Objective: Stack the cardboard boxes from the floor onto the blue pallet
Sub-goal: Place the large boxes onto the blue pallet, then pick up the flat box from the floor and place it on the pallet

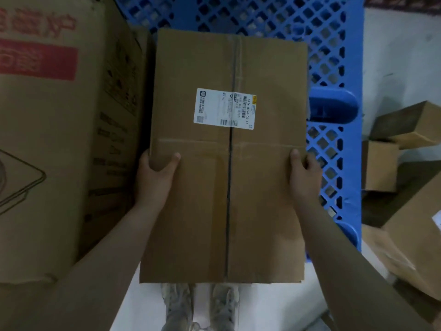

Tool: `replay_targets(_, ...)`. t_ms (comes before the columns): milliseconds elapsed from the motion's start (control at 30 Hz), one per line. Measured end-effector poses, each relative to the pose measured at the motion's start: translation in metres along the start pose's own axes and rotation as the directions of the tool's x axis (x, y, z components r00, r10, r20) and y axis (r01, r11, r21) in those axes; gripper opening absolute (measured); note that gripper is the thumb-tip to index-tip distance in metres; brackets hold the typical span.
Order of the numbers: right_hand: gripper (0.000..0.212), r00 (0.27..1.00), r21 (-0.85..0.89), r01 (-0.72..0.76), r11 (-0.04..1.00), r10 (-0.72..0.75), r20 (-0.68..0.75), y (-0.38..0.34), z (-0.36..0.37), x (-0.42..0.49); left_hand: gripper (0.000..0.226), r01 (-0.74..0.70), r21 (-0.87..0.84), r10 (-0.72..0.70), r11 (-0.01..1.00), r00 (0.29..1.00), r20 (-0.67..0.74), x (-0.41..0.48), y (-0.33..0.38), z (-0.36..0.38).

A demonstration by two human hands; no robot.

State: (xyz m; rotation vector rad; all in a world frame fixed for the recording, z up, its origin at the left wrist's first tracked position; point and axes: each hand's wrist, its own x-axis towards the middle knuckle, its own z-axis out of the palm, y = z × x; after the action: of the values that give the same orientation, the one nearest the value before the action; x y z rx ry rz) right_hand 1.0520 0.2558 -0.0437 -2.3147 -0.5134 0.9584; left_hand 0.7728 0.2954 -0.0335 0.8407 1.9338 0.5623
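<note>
While my left grip (155, 174) and right grip (305, 175) clasp the cardboard box (226, 199), it lies partly over the blue pallet (329, 44).

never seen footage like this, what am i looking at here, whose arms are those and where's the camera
There is no machine here: a person wears a camera on the head, looking down, so the arms are their own. The left hand and right hand grip the side edges of a taped cardboard box with a white label, thumbs on top. Beneath and beyond it lies the blue pallet. A big box with red print stands at the left; more boxes lie on the floor at the right. The shoes show at the bottom.
</note>
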Motion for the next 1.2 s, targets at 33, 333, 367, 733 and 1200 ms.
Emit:
replay_targets(33,0.05,1.0,0.019,-0.009,1.0,0.009,0.003,0.004,0.004,0.002,0.064,-0.007,0.007,0.007,1.0,1.0,-0.005,0.005,-0.002,0.002)
replay_targets(333,0.053,0.995,0.095,-0.062,0.994,0.054,0.086,0.03,0.032,0.012,0.074,-0.008,0.102,0.01,0.995,1.0,-0.018,0.029,-0.016,0.015)
replay_targets(367,0.059,0.993,0.086,-0.068,0.994,0.059,0.098,0.031,0.033,0.013,0.074,-0.017,0.105,0.019,0.994,1.0,-0.018,0.027,-0.017,0.016)
replay_targets(733,0.051,0.999,0.218,0.012,0.976,-0.019,0.028,-0.009,0.03,-0.004,0.061,-0.192,0.113,0.192,0.975,0.981,0.006,-0.012,0.015,0.027)
replay_targets(1200,0.033,0.938,0.552,0.29,0.781,-0.346,-0.004,-0.162,-0.118,-0.105,0.026,-0.453,-0.327,0.518,0.829,0.843,0.146,-0.149,0.234,0.029)
